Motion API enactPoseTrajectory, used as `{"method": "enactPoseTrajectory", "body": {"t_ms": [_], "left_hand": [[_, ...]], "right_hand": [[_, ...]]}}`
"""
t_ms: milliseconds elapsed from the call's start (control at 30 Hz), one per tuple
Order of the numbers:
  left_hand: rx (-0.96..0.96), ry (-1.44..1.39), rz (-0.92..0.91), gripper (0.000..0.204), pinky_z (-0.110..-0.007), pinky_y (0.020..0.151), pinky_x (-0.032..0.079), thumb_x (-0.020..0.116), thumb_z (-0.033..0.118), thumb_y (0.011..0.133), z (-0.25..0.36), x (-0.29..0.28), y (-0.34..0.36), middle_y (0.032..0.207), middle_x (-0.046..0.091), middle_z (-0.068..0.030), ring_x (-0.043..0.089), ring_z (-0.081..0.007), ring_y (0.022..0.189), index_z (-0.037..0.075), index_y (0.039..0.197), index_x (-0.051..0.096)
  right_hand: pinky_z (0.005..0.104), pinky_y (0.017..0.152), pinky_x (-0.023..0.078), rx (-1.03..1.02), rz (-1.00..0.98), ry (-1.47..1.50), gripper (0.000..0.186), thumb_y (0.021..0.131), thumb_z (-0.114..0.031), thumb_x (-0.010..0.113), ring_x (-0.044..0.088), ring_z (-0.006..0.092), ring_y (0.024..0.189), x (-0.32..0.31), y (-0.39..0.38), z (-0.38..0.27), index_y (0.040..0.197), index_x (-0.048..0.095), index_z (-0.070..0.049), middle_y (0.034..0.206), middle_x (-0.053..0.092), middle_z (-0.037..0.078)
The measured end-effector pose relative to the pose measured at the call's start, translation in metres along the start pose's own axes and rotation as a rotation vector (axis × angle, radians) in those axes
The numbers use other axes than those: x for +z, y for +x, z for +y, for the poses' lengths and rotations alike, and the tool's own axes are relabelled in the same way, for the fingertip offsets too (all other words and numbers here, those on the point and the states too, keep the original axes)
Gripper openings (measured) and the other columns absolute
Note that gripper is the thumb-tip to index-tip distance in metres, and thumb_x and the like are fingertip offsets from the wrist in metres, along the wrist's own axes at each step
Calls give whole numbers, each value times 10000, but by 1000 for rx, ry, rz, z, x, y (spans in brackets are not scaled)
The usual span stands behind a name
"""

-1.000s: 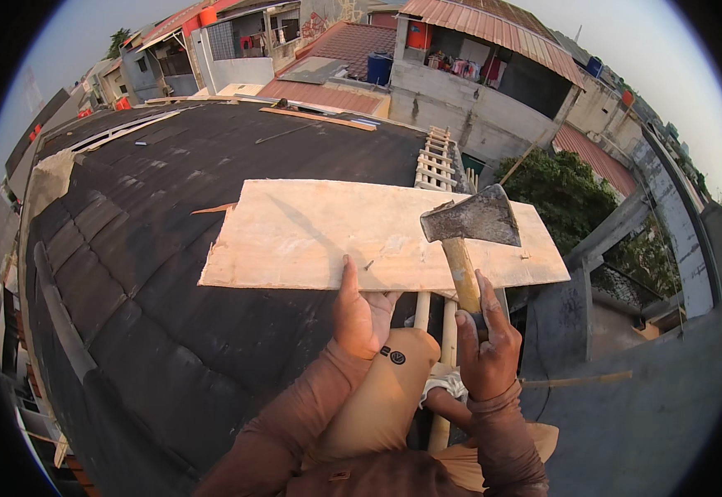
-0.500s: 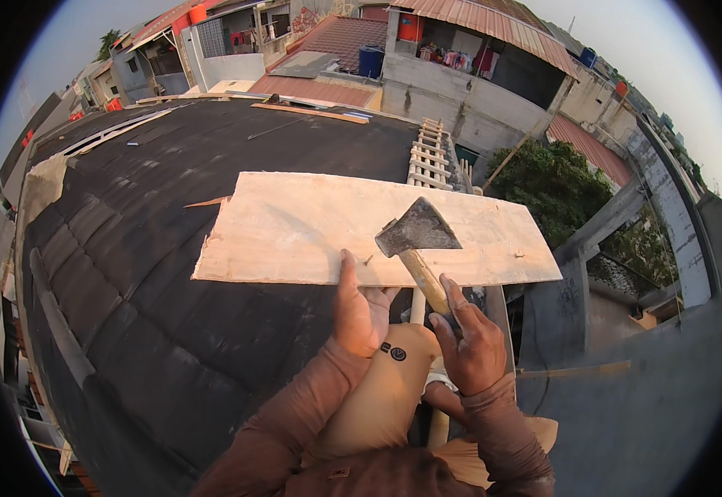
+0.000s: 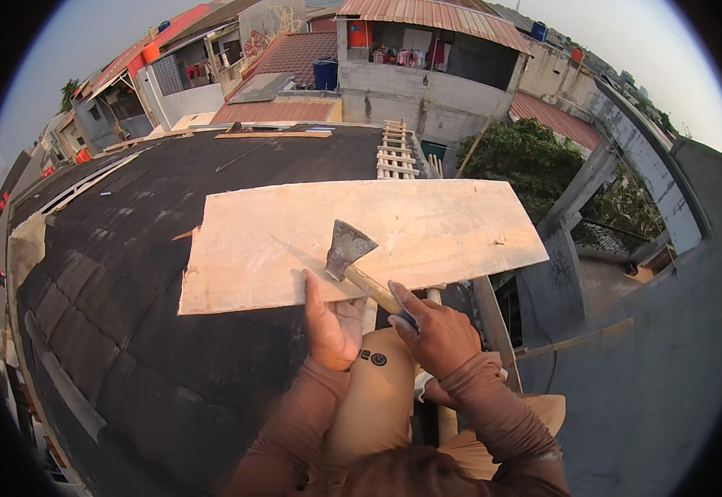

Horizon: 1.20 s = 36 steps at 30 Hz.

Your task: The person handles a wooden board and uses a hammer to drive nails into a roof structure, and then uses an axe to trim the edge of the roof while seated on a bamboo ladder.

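Observation:
A pale wooden board (image 3: 435,217) lies crosswise in front of me, its left end ragged. My left hand (image 3: 334,331) grips the near edge, thumb up over the face and the other fingers partly hidden under it. My right hand (image 3: 441,335) is closed round the wooden handle of a hatchet (image 3: 350,250), forefinger stretched along the handle. The dark, wedge-shaped hatchet head is over the board's face, just beyond my left thumb; whether it touches the wood I cannot tell. A small nail (image 3: 500,243) sticks out near the board's right end.
Dark roofing (image 3: 154,356) spreads to the left and ahead. A wooden ladder (image 3: 396,153) stands past the board at the roof's far edge. On the right the roof drops off beside a grey wall (image 3: 634,356) and a leafy tree (image 3: 522,157). Houses stand beyond.
The hatchet head has moved left and turned, now nearer my left thumb. The board's left end has come lower and closer in view. Both hands keep their grips.

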<state>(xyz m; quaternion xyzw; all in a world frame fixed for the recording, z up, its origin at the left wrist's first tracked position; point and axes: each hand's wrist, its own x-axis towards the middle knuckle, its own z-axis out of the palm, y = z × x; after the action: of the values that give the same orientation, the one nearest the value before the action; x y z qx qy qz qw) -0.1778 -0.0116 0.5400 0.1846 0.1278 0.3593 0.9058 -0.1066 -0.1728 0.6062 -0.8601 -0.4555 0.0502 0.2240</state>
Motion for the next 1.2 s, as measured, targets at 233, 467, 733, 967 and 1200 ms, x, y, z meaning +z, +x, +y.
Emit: {"method": "enactPoseTrajectory", "body": {"t_ms": [233, 467, 733, 967, 1200], "left_hand": [[68, 69, -44, 691, -470, 1173, 392, 541, 509, 1044, 2, 13, -10, 1537, 474, -127, 468, -279, 1405, 43, 1529, 383], [23, -49, -120, 659, -473, 1192, 375, 526, 472, 1060, -1, 28, -11, 1558, 458, -128, 456, -287, 1429, 47, 1540, 373], [-166, -139, -325, 591, -468, 1205, 352, 535, 391, 1072, -29, 62, -37, 1536, 484, -124, 473, -264, 1420, 66, 1536, 366], [-492, 422, -385, 685, -407, 1037, 512, 608, 513, 1015, 6, 42, -53, 1339, 611, -172, 620, -279, 1250, 14, 1456, 447], [231, 1429, -765, 314, -374, 831, 568, 607, 371, 1007, 50, -2, -40, 1078, 716, -99, 695, -209, 970, 100, 1133, 706]], "right_hand": [[403, 580, 518, 103, 408, 282, 339, 862, -254, 842, 668, 345, 608, -2, -17, 42, 934, 616, -12, 677, 651, 170], [227, 441, 395, 516, 950, 1166, 374, 995, -381, 703, 464, 59, 481, 8, -38, 106, 1060, 561, -40, 692, 508, -18], [304, 775, 585, -142, 990, 998, 647, 1023, -550, 560, 633, 148, 948, 47, -39, 283, 1389, 486, -21, 1226, 570, 93], [503, 1101, 425, -148, 653, 1052, 821, 971, -534, 592, 536, 305, 1319, 32, -38, 299, 1542, 312, -15, 1515, 464, 198], [548, 1082, 479, 315, 604, 1794, 681, 1005, -457, 558, 562, 352, 1313, -45, -17, 184, 1521, 388, -46, 1487, 525, 186]]}}
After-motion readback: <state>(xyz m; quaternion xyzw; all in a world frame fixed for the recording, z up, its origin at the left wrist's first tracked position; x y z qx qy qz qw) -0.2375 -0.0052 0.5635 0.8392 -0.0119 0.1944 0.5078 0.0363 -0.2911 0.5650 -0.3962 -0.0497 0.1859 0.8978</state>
